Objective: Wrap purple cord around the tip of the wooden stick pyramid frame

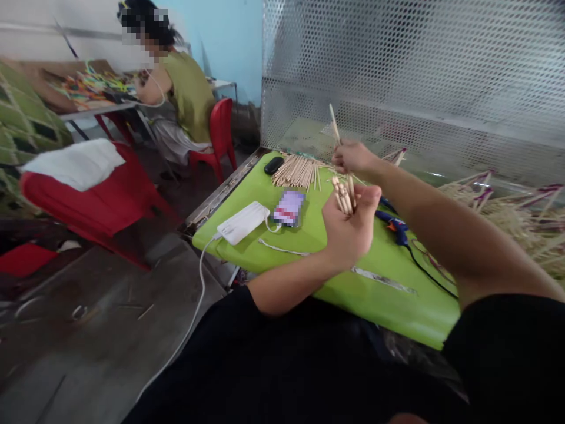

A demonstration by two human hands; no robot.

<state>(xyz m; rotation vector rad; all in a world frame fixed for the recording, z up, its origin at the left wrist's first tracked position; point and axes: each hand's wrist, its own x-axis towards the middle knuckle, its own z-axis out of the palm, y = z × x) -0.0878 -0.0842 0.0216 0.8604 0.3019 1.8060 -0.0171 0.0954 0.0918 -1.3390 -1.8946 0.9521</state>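
Work board [309,282]: bright lime green, with a pale silvery strip of tape [383,280] near its front edge.
Sticks in the left hand [348,227]: pale tan, as are the loose sticks [299,171] heaped on the board and the single stick [334,125] in the right hand [353,158].
Power bank [243,222]: white, with white cable [194,306].
Glue gun [395,224]: blue with an orange trigger and black cord.
Small oval object [273,165]: black.
Back screen [410,76]: grey metal, perforated in a regular dot pattern.
Chairs [218,138]: red (one bears a white cloth [79,163]).
Wall [229,41]: light blue.
Sleeves of the person: black.
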